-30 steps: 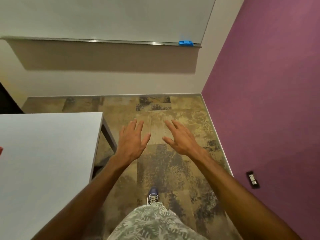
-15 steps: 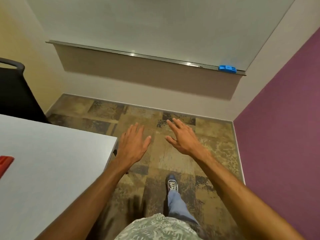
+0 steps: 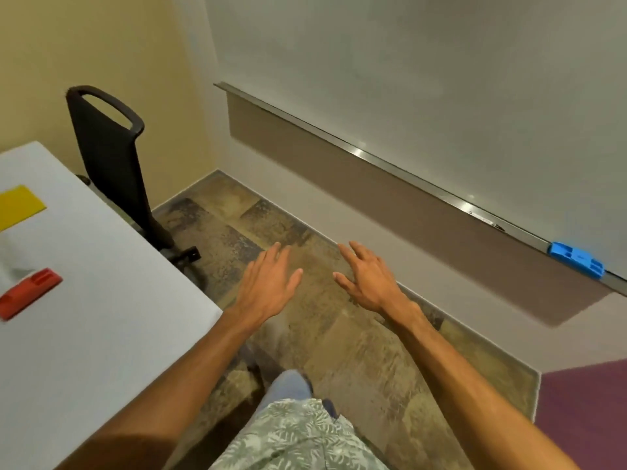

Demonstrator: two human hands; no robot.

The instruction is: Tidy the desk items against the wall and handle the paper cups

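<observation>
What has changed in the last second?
The view swung left: the black chair, a yellow sheet and more of the red item on the desk came into sight, and the blue eraser shifted right in the picture. The left hand and right hand stayed open, holding nothing.

A white bench (image 3: 101,317) fills the left, with a black chair (image 3: 112,157) beyond it by the yellow wall (image 3: 84,45). A whiteboard (image 3: 407,62) hangs on the far wall above mottled brown carpet (image 3: 356,351). A purple wall (image 3: 583,418) shows near right.

both hands (image 3: 268,286) (image 3: 369,283) held out flat over carpet (image 3: 356,351), white desk (image 3: 101,317) left, red eraser (image 3: 29,293)
</observation>
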